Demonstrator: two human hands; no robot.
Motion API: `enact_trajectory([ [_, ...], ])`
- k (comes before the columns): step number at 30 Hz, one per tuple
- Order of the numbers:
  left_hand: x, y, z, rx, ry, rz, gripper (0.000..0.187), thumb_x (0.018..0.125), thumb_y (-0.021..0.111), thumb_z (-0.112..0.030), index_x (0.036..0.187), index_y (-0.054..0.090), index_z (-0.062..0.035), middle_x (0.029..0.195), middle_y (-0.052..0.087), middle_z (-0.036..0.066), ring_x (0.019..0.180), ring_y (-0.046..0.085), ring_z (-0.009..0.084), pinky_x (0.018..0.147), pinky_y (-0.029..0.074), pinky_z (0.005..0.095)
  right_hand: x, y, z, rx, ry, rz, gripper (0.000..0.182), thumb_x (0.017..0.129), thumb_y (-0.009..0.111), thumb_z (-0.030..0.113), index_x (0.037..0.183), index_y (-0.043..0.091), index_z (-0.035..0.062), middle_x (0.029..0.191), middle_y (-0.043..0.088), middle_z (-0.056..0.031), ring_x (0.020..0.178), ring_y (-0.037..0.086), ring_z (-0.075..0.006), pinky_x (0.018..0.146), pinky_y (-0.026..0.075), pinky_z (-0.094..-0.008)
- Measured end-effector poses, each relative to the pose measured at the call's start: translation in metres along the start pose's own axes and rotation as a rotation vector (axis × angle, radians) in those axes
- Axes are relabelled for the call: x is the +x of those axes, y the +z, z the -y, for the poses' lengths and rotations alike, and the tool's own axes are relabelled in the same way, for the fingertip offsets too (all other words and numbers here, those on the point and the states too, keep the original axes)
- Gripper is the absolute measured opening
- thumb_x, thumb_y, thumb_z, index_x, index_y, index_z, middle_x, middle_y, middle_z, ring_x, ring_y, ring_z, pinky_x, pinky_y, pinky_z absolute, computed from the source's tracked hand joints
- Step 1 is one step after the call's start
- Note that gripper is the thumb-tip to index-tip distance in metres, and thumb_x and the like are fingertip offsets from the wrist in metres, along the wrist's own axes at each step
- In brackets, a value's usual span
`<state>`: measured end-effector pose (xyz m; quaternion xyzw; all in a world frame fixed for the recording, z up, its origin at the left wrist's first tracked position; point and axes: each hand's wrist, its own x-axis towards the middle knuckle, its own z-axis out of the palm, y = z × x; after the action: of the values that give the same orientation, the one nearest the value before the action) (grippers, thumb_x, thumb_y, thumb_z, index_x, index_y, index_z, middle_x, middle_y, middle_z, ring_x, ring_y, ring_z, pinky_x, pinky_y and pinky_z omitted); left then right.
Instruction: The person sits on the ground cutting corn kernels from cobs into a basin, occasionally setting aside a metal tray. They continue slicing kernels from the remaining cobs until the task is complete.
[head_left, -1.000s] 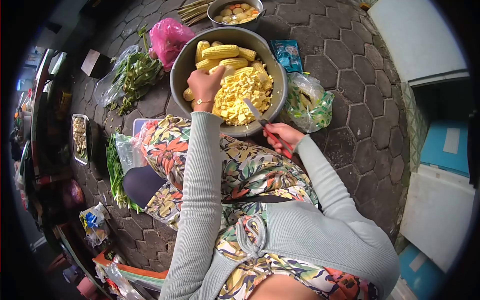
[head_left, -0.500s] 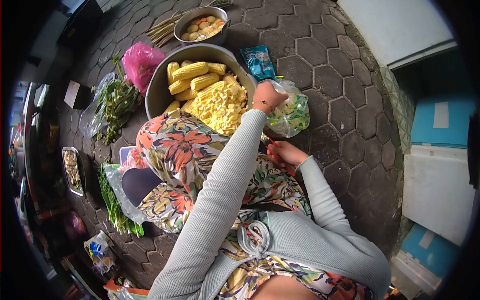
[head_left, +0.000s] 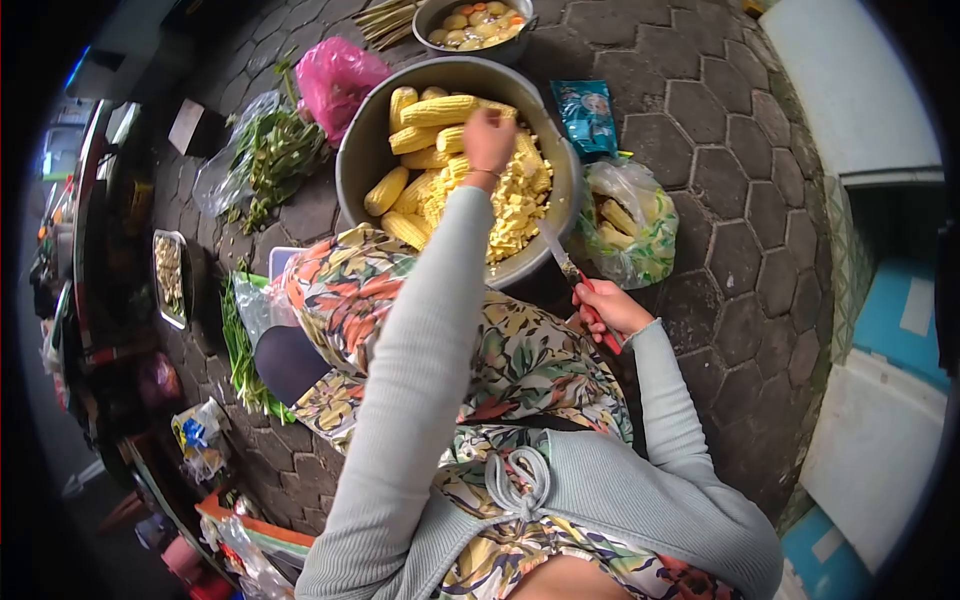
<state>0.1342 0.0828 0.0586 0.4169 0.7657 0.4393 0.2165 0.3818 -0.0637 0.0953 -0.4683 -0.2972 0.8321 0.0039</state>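
Over the big grey basin [head_left: 350, 190], my left hand [head_left: 490, 145] reaches down among whole peeled corn cobs [head_left: 438, 111]. Its fingers are blurred and partly hidden, so whether they grip a cob cannot be told. Cut yellow corn kernels [head_left: 515, 205] lie heaped in the basin's near right part. My right hand [head_left: 612, 308] is closed round the red handle of a knife [head_left: 555, 250], whose blade points up toward the basin's rim. Right of the basin sits a clear plastic bag with green print [head_left: 645, 235], with stripped cobs [head_left: 617, 218] visible in it.
Behind the basin stands a metal pot [head_left: 525, 45] of peeled round vegetables in water. A teal packet [head_left: 585, 117] lies to the right. Leafy greens [head_left: 275, 165] and a pink bag [head_left: 340, 85] are at the left, with a tray [head_left: 170, 280] farther out. White-and-blue boxes [head_left: 915, 315] line the right.
My left hand has gone from the plastic bag leftward into the basin, over the cobs. My right hand with the knife has shifted slightly right, and the blade now shows. The view has shifted too.
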Motion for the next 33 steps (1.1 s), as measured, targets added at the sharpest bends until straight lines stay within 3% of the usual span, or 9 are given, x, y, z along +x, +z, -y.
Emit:
enact_trajectory([
  [6,0.012,-0.106,0.120,0.405,0.043,-0.141,0.016,0.065,0.056,-0.011,0.077,0.060,-0.0016,0.075,0.061,0.015,0.073,0.059,0.0285,0.068,0.046,0.0337,0.029,0.009,0.017,-0.060,0.048,0.094,0.024,0.089,0.039,0.030,0.082,0.040,0.0075,0.052,0.039,0.0017,0.037,0.034,-0.0043,0.035,0.036,-0.0227],
  [8,0.004,-0.134,0.154,0.614,-0.021,0.071,0.017,0.062,0.057,-0.009,0.077,0.059,-0.0019,0.079,0.059,0.014,0.078,0.056,0.0305,0.069,0.045,0.0356,0.038,0.011,0.020,-0.100,0.044,0.108,0.024,0.089,0.039,0.030,0.082,0.040,0.0078,0.052,0.039,0.0019,0.037,0.034,-0.0041,0.035,0.036,-0.0224],
  [11,-0.015,-0.149,0.141,0.629,0.263,0.161,0.019,0.059,0.058,-0.005,0.077,0.056,-0.0037,0.084,0.052,0.014,0.085,0.051,0.0304,0.072,0.044,0.0360,0.051,0.014,0.022,-0.120,0.056,0.116,0.023,0.089,0.039,0.030,0.081,0.040,0.0083,0.052,0.039,0.0017,0.036,0.034,-0.0042,0.034,0.036,-0.0224],
  [14,-0.029,-0.149,0.100,0.789,0.163,0.270,0.024,0.055,0.061,-0.007,0.078,0.057,-0.0059,0.089,0.048,0.014,0.090,0.047,0.0307,0.073,0.045,0.0361,0.055,0.018,0.022,-0.132,0.067,0.115,0.024,0.089,0.039,0.031,0.081,0.040,0.0083,0.052,0.039,0.0016,0.036,0.035,-0.0046,0.034,0.036,-0.0227],
  [15,-0.032,-0.147,0.098,0.765,0.084,0.549,0.033,0.051,0.062,-0.008,0.083,0.054,-0.0085,0.091,0.046,0.012,0.091,0.044,0.0310,0.076,0.042,0.0365,0.057,0.020,0.024,-0.123,0.082,0.120,0.024,0.089,0.040,0.031,0.081,0.040,0.0082,0.052,0.039,0.0015,0.036,0.035,-0.0047,0.034,0.036,-0.0228],
  [19,-0.054,-0.122,0.116,1.220,0.516,0.806,0.031,0.053,0.064,-0.013,0.084,0.059,-0.0149,0.092,0.048,0.006,0.096,0.042,0.0222,0.071,0.041,0.0339,0.060,0.030,0.031,-0.145,0.060,0.107,0.024,0.089,0.040,0.032,0.082,0.040,0.0081,0.052,0.039,0.0015,0.036,0.034,-0.0046,0.034,0.036,-0.0229],
  [25,-0.043,-0.096,0.106,1.520,0.420,1.249,0.022,0.079,0.053,-0.022,0.098,0.060,-0.0149,0.095,0.061,0.003,0.087,0.057,0.0216,0.072,0.037,0.0407,0.044,0.028,0.034,-0.102,-0.007,0.027,0.023,0.089,0.040,0.031,0.082,0.040,0.0086,0.053,0.039,0.0019,0.036,0.034,-0.0045,0.034,0.036,-0.0222],
  [32,-0.046,-0.115,0.095,1.516,0.630,1.167,0.019,0.074,0.058,-0.020,0.092,0.062,-0.0144,0.096,0.056,0.001,0.092,0.054,0.0183,0.070,0.039,0.0388,0.046,0.026,0.029,-0.138,0.000,-0.014,0.024,0.089,0.040,0.031,0.082,0.040,0.0080,0.053,0.040,0.0011,0.036,0.034,-0.0051,0.034,0.036,-0.0230],
  [33,-0.045,-0.119,0.097,1.455,0.646,1.132,0.032,0.062,0.067,-0.027,0.091,0.063,-0.0147,0.096,0.055,0.002,0.094,0.052,0.0178,0.069,0.041,0.0361,0.047,0.029,0.031,-0.149,-0.002,-0.011,0.024,0.089,0.040,0.031,0.082,0.040,0.0080,0.052,0.040,0.0010,0.036,0.034,-0.0054,0.034,0.036,-0.0233],
])
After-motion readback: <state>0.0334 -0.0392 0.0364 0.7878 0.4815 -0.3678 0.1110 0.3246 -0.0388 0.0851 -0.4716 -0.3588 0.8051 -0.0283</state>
